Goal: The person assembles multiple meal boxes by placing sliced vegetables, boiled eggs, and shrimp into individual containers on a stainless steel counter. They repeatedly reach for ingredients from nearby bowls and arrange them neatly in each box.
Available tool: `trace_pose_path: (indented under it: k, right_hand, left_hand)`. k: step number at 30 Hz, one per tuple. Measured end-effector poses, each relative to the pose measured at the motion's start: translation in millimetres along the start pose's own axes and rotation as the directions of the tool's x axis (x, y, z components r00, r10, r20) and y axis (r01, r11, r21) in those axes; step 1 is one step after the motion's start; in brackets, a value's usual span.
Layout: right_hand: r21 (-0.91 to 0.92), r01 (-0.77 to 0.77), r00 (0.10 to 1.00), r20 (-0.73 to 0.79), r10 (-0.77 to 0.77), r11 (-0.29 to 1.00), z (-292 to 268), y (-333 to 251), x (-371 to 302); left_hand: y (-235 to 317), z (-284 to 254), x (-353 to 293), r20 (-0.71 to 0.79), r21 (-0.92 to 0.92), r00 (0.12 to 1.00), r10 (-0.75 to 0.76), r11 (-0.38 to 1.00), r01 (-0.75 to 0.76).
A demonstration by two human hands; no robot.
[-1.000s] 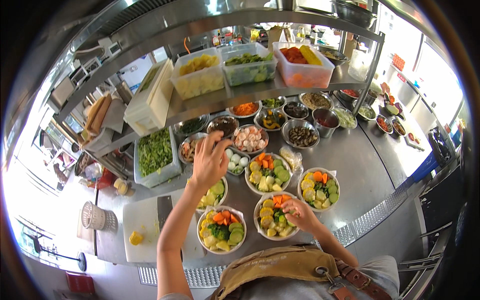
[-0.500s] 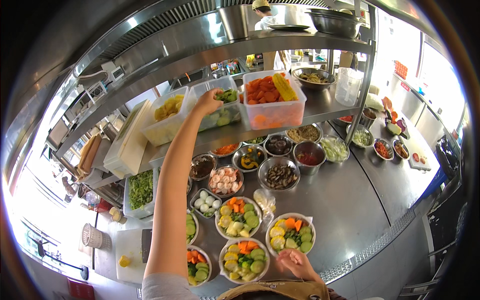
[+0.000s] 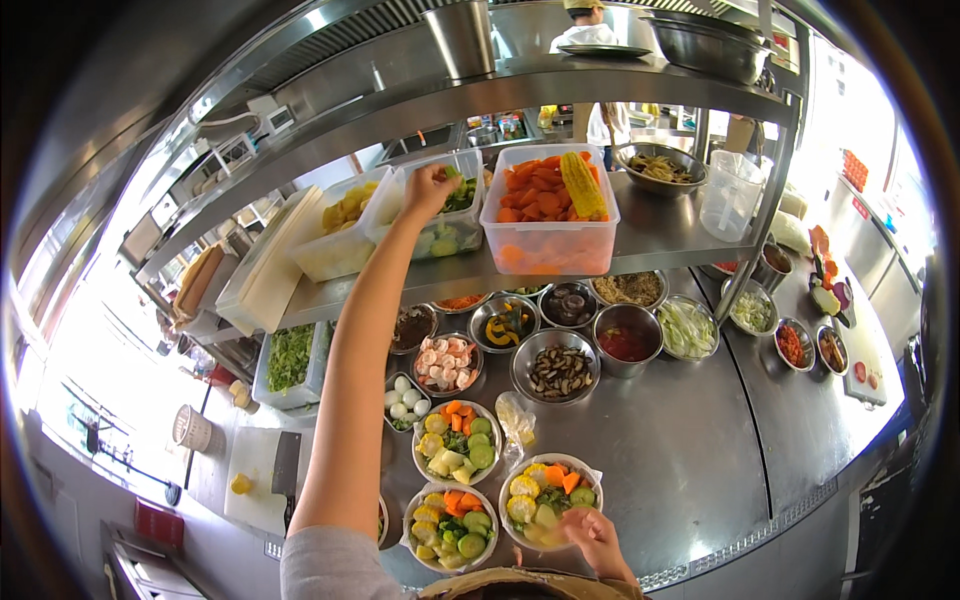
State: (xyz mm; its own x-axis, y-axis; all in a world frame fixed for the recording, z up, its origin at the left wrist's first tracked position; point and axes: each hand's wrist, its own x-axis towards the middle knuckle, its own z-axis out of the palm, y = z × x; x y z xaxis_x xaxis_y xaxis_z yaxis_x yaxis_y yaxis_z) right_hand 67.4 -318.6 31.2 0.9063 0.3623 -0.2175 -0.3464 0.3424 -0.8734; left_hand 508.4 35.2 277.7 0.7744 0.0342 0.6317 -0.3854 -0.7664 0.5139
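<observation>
At the shelf, my left hand [image 3: 430,190] reaches into a clear plastic tub [image 3: 425,237] of cut green vegetables [image 3: 460,193]. Its fingers are closed on a green vegetable piece, partly hidden by the hand. Low down, my right hand [image 3: 594,538] hovers at the near right edge of a white bowl [image 3: 596,497], fingers loosely curled and apart, with nothing visible in them. Corn, carrot, cucumber and greens fill that bowl. Two similar bowls stand beside it, a far one [image 3: 418,463] and a near one [image 3: 408,540]. My left forearm covers most of another bowl.
A tub of carrots and corn [image 3: 555,250] and a tub of yellow pieces [image 3: 335,262] share the shelf [image 3: 660,235]. Below are steel bowls of shrimp [image 3: 446,364], mushrooms [image 3: 558,372] and red liquid [image 3: 627,342]. A knife [image 3: 287,462] lies left. Beyond the shelf stands a person [image 3: 578,35].
The view has shifted, so the counter bowls appear further left. My right hand has come over the right bowl's edge. My left hand has lifted slightly within the greens tub.
</observation>
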Motion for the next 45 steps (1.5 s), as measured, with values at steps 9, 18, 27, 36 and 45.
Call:
trace_pose_path:
  k: [9, 18, 27, 36, 45]
  right_hand:
    - [-0.05, 0.058, 0.996, 0.07, -0.054, 0.997, 20, 7, -12]
    - [-0.28, 0.021, 0.999, 0.054, -0.006, 0.96, 74, 15, -43]
    - [-0.355, 0.033, 0.985, 0.172, 0.031, 0.934, 124, 30, -50]
    - [-0.392, 0.088, 0.995, 0.079, -0.061, 0.916, 142, 43, -65]
    - [-0.411, 0.021, 0.998, 0.063, 0.005, 0.911, 147, 45, -61]
  left_hand:
    - [9, -149, -154, 0.299, -0.418, 0.923, -0.244, 0.835, 0.356]
    - [-87, -279, -355, 0.313, -0.001, 0.741, -0.594, 0.78, 0.626]
    - [-174, -262, -459, 0.368, 0.315, 0.727, -0.579, 0.814, 0.488]
    - [-202, -215, -445, 0.456, 0.28, 0.807, -0.375, 0.921, 0.27]
    - [-194, -198, -449, 0.303, 0.398, 0.8, -0.518, 0.832, 0.387]
